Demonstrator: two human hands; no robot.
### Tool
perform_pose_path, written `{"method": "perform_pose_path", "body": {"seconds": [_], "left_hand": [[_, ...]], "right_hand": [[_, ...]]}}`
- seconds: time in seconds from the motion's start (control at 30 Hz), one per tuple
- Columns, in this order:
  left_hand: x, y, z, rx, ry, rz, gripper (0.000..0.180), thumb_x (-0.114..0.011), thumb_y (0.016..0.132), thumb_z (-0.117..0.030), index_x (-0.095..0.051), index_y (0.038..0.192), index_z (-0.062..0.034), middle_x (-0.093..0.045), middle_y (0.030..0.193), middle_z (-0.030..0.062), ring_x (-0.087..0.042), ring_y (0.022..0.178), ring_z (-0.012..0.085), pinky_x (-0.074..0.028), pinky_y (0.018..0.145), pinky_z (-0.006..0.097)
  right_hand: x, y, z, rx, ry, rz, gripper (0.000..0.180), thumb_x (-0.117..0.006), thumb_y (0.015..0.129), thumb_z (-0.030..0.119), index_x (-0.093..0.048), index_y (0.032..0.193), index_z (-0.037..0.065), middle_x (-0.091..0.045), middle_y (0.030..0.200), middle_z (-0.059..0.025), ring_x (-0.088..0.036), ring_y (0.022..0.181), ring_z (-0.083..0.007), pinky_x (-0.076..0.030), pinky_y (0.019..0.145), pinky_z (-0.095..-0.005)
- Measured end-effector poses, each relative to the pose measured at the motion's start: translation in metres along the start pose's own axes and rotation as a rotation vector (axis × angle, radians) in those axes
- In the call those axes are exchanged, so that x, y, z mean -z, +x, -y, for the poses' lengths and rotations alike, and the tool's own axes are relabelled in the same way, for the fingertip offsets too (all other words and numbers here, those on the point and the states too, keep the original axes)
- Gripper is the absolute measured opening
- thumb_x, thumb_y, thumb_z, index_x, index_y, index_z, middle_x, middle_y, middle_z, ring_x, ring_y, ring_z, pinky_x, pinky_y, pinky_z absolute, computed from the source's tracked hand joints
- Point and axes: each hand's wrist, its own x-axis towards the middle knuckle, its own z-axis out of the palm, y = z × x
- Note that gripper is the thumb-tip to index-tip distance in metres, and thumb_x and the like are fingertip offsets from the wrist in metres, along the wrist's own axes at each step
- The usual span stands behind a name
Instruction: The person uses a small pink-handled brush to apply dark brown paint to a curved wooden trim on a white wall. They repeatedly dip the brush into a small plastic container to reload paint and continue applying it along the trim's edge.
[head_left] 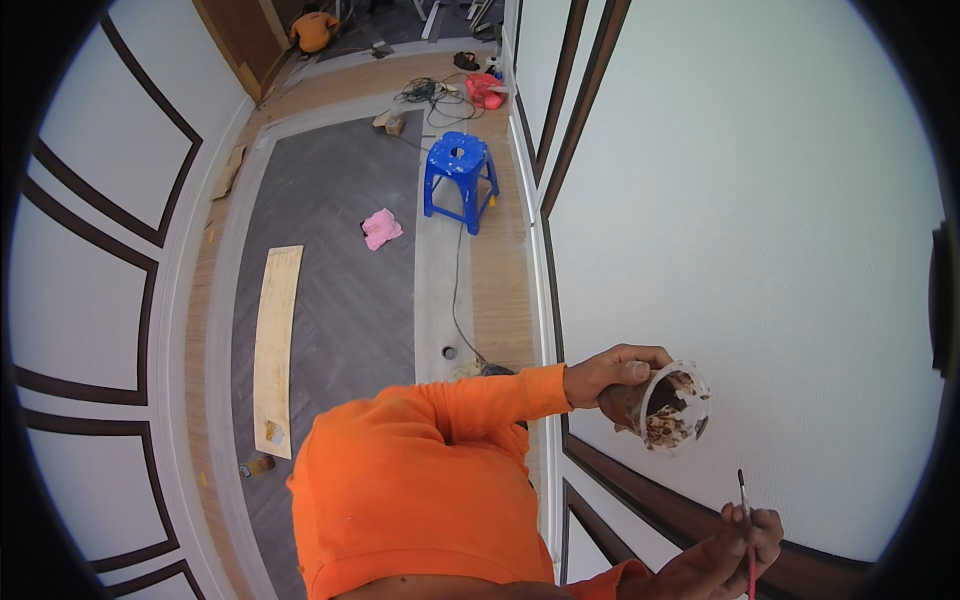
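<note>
Well off to the left of my left hand, a pale board (277,345) lies on the dark floor covering (345,290). Nearer, but up and left of that hand, are a pink cloth (381,229) and a blue stool (459,185) spotted with white. My left hand (608,377) is curled around a clear cup (660,408), thumb near its rim; the cup is tilted, its mouth facing right, its inside smeared with brown.

Just below and right of it, my right hand (722,558) is closed in a pinch on a slim brush (744,498), dark tip pointing up, apart from the cup. The white wall (800,250) spreads beyond both hands, with dark brown trim (650,492) between them.

I judge this to be fine brushwork from the cup; the next move calls for a steady cup and a light pinch. I can read no label or writing anywhere.
</note>
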Motion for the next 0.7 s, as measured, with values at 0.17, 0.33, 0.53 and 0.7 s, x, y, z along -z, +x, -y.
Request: {"method": "perform_pose_path", "body": {"seconds": [0.17,0.33,0.53,0.7], "left_hand": [[-0.002,0.011,-0.010,-0.030,0.151,0.026,0.051,-0.057,0.093,-0.048,-0.058,0.112,-0.0008,-0.063,0.104,0.0112,-0.064,0.096,0.0170,-0.055,0.080,0.030],[0.006,0.024,-0.010,-0.140,0.143,0.069,0.050,-0.060,0.092,-0.049,-0.060,0.109,-0.0023,-0.063,0.099,0.0084,-0.064,0.093,0.0161,-0.055,0.080,0.030],[-0.002,0.029,-0.003,-0.089,0.069,0.018,0.052,-0.067,0.087,-0.051,-0.061,0.107,-0.0036,-0.063,0.100,0.0082,-0.064,0.095,0.0173,-0.055,0.083,0.032],[0.011,0.032,0.009,-0.133,0.171,0.008,0.064,-0.064,0.084,-0.055,-0.059,0.109,0.0033,-0.062,0.105,0.0144,-0.064,0.096,0.0227,-0.056,0.085,0.034]], "right_hand": [[0.009,-0.001,-0.007,0.038,0.031,0.022,0.009,-0.059,0.095,0.003,-0.060,0.101,-0.004,-0.067,0.096,-0.0221,-0.071,0.078,-0.0252,-0.064,0.067,-0.0322],[0.005,-0.001,-0.007,0.001,0.092,0.029,0.010,-0.059,0.095,0.004,-0.059,0.101,-0.005,-0.068,0.091,-0.0219,-0.071,0.077,-0.0253,-0.064,0.066,-0.0330],[0.028,-0.011,-0.011,0.013,0.012,-0.013,0.014,-0.059,0.096,0.005,-0.058,0.106,-0.004,-0.069,0.091,-0.0210,-0.073,0.080,-0.0279,-0.063,0.063,-0.0324],[0.019,-0.023,-0.011,-0.064,-0.300,-0.057,0.015,-0.066,0.091,0.009,-0.059,0.099,-0.002,-0.060,0.085,-0.0165,-0.054,0.066,-0.0194,-0.047,0.055,-0.0281]]}}
